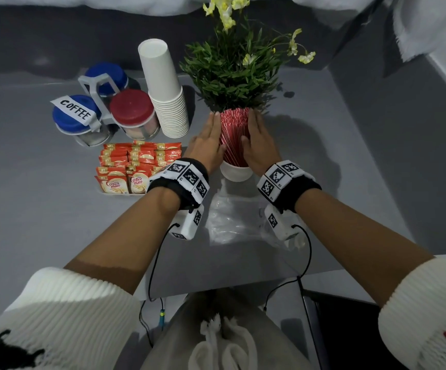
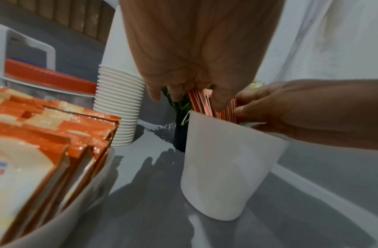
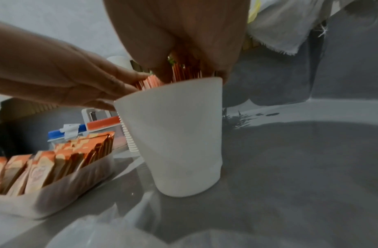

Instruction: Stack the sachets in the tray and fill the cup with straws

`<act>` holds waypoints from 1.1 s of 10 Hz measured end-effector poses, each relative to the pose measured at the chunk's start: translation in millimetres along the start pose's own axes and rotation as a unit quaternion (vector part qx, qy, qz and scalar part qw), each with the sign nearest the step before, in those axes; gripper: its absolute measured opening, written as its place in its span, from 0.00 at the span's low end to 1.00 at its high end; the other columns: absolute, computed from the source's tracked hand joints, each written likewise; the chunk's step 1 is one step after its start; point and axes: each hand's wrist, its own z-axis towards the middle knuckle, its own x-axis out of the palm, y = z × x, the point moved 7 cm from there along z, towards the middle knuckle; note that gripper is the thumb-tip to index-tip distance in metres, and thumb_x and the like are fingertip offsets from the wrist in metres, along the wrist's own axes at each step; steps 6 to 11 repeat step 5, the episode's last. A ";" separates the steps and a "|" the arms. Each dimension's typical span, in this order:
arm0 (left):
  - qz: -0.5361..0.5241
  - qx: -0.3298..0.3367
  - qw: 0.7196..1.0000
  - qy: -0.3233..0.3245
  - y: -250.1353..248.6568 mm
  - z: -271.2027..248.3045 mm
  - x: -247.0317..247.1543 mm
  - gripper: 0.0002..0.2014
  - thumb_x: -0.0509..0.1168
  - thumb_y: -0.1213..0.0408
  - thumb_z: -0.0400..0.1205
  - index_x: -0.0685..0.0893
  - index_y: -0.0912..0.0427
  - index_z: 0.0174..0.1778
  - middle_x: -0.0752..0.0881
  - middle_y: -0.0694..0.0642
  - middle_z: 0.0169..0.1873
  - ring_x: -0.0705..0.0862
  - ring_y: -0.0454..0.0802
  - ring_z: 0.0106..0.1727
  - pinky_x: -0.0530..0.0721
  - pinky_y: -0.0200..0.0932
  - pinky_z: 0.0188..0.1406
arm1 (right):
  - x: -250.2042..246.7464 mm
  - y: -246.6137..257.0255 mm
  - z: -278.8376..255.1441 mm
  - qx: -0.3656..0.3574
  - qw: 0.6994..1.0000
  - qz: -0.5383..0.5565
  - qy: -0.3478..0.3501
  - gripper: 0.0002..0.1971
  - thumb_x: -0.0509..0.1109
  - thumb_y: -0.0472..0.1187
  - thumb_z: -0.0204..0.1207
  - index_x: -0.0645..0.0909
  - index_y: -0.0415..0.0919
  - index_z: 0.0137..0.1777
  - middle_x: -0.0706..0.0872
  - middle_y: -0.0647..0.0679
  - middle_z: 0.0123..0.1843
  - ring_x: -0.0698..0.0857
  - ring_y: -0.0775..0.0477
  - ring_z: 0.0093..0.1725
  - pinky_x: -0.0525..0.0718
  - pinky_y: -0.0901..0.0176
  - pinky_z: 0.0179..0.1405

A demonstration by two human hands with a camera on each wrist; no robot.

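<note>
At frame centre, your left hand (image 1: pixel 208 141) and right hand (image 1: pixel 259 144), fingers straight and together, press flat on either side of the straws (image 1: pixel 234 136) standing in the cup (image 1: pixel 235 172); squeeze evenly, I'd say, so the cup stays upright.

The cup (image 1: pixel 235 172) stands near the middle of the table (image 1: pixel 323 134), with the straws (image 1: pixel 234 137) in it. Left of it is the tray (image 3: pixel 62 193) holding the sachets (image 1: pixel 133 166). Behind the tray are the jars (image 1: pixel 104 116) and the stacked cups (image 1: pixel 167 94); behind the cup is the plant (image 1: pixel 232 70). A plastic bag (image 1: pixel 235 220) lies toward the front edge.
</note>
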 end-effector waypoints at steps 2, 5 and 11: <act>-0.026 0.001 0.999 -0.034 3.8 0.0 -7.9 0.33 0.56 0.60 0.85 0.46 0.60 0.82 0.52 0.61 0.82 0.54 0.57 0.83 0.55 0.52 0.82 | -28.8 -0.3 0.9 0.005 0.995 0.041 -0.086 0.23 0.59 0.31 0.76 0.68 0.35 0.72 0.74 0.36 0.71 0.71 0.35 0.70 0.69 0.48 0.72; -0.039 -0.001 0.996 -0.077 18.9 -13.4 -41.3 0.25 0.56 0.62 0.84 0.64 0.63 0.77 0.69 0.64 0.75 0.68 0.60 0.76 0.67 0.53 0.74 | -43.6 26.7 -2.2 -0.008 0.990 -0.017 -0.137 0.19 0.59 0.33 0.75 0.73 0.36 0.67 0.75 0.38 0.68 0.70 0.37 0.69 0.69 0.47 0.66; -0.039 -0.001 0.996 -0.077 18.9 -13.4 -41.3 0.25 0.56 0.62 0.84 0.64 0.63 0.77 0.69 0.64 0.75 0.68 0.60 0.76 0.67 0.53 0.74 | -43.6 26.7 -2.2 -0.008 0.990 -0.017 -0.137 0.19 0.59 0.33 0.75 0.73 0.36 0.67 0.75 0.38 0.68 0.70 0.37 0.69 0.69 0.47 0.66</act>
